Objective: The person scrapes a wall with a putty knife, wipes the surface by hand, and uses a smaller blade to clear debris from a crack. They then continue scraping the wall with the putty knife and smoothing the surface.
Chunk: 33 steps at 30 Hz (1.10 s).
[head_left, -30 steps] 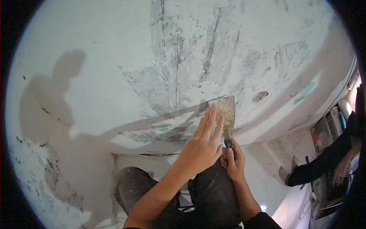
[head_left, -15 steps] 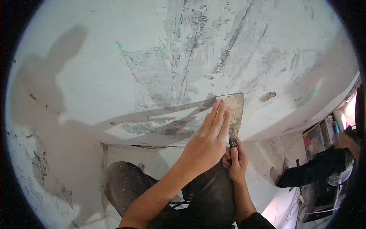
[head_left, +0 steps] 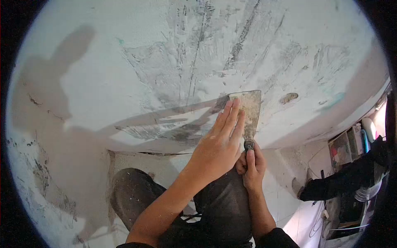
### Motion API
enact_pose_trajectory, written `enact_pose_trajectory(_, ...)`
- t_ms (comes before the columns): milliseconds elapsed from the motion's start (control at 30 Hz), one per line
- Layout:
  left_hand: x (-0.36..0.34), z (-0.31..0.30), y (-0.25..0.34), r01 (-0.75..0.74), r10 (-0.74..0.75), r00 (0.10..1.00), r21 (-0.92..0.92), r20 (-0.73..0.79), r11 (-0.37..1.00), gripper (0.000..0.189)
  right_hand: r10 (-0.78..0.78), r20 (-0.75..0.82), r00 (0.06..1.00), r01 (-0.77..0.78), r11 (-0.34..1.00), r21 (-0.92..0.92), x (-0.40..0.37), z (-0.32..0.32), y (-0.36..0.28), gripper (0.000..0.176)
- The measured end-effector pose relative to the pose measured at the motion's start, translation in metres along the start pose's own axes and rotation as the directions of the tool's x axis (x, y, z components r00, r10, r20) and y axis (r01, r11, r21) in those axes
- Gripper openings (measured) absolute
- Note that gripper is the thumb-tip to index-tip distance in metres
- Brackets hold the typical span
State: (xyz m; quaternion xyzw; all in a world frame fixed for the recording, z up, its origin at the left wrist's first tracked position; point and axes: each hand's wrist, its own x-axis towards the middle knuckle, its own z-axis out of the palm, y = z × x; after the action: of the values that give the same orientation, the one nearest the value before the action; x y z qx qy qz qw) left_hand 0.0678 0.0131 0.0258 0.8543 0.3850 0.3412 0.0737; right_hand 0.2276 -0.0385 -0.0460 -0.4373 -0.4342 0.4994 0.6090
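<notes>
A wide putty knife [head_left: 249, 108] with a stained, worn blade lies against the patchy white wall [head_left: 153, 37], its broad edge pointing up the wall. My right hand [head_left: 254, 165] is closed around its dark handle, the thumb lying along it. My left hand [head_left: 219, 144] lies with straight fingers on the left part of the blade, fingertips near the top edge, and grips nothing. Dark scrape marks [head_left: 202, 45] run up the wall above the blade. A small oval hole [head_left: 288, 98] is to the right of it.
My bent knee [head_left: 132, 188] is close to the wall's foot. On the right stands another person, whose dark trouser leg [head_left: 331, 186] and shoe show beside a cluttered shelf [head_left: 345, 149]. A cable [head_left: 316, 227] lies on the pale tiled floor [head_left: 285, 202].
Both hands and the putty knife have shifted slightly up and left in view, and the wall marks have shifted left too. The grip is unchanged. The other person's arm has moved.
</notes>
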Motion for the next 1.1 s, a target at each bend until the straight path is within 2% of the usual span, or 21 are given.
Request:
enact_pose_trajectory(67,-0.002,0.001,0.0,-0.003,0.003,1.0,0.024,-0.008,1.0,0.073,-0.009,-0.022,1.0,0.007,0.997,-0.071,-0.002,0.001,0.003,0.047)
enact_pose_trajectory(200,-0.004,0.0,-0.002,-0.003,0.003,1.0,-0.007,0.019,1.0,0.073,-0.017,0.024,1.0,0.019,0.997,-0.079,-0.006,-0.002,0.003,0.048)
enact_pose_trajectory(367,-0.004,0.001,-0.003,-0.004,0.004,1.0,-0.002,0.003,1.0,0.072,-0.038,-0.026,0.999,0.036,0.995,-0.091,-0.003,-0.003,0.002,0.05)
enact_pose_trajectory(433,-0.004,0.002,0.0,0.005,-0.005,1.0,-0.017,0.011,1.0,0.072,-0.033,-0.042,0.999,0.031,0.998,-0.055,-0.003,-0.004,0.004,0.05)
enact_pose_trajectory(500,-0.003,0.006,-0.001,0.009,-0.009,1.0,0.033,-0.001,0.999,0.072,-0.045,0.011,0.999,0.045,0.998,-0.048,0.0,-0.007,0.003,0.048)
enact_pose_trajectory(567,-0.003,0.009,-0.001,0.019,-0.019,1.0,-0.025,0.017,1.0,0.073,-0.022,0.011,1.0,0.023,1.0,-0.018,0.003,-0.006,0.0,0.046)
enact_pose_trajectory(633,-0.002,0.011,-0.001,0.01,-0.01,1.0,0.038,0.006,0.999,0.075,-0.022,-0.003,1.0,0.022,0.987,-0.157,0.005,-0.005,-0.002,0.044)
enact_pose_trajectory(667,-0.002,0.013,0.0,0.02,-0.019,1.0,0.066,-0.01,0.998,0.076,0.021,0.015,1.0,-0.02,0.996,-0.082,0.006,-0.009,0.0,0.044)
enact_pose_trajectory(833,0.002,0.009,0.006,0.047,-0.05,0.998,0.09,0.038,0.995,0.077,0.028,0.033,0.999,-0.025,0.996,-0.085,0.012,-0.006,-0.006,0.038)
enact_pose_trajectory(900,0.006,0.004,0.005,0.057,-0.042,0.994,0.15,-0.104,0.987,0.078,-0.001,0.117,0.993,0.013,0.995,-0.1,0.027,0.007,-0.008,0.032)
enact_pose_trajectory(967,0.009,-0.011,0.004,0.052,-0.037,0.993,0.13,-0.11,0.99,0.078,-0.012,0.169,0.985,0.016,1.0,-0.022,0.034,0.009,0.001,0.029)
enact_pose_trajectory(1033,0.004,-0.025,0.006,0.063,-0.061,0.998,0.052,-0.029,0.997,0.077,-0.031,0.17,0.985,0.041,0.997,-0.06,0.025,0.012,0.005,0.026)
enact_pose_trajectory(1100,-0.007,-0.033,0.0,0.05,-0.05,0.998,0.013,-0.027,0.999,0.074,0.014,0.179,0.984,0.006,0.994,-0.107,0.016,0.003,0.002,0.03)
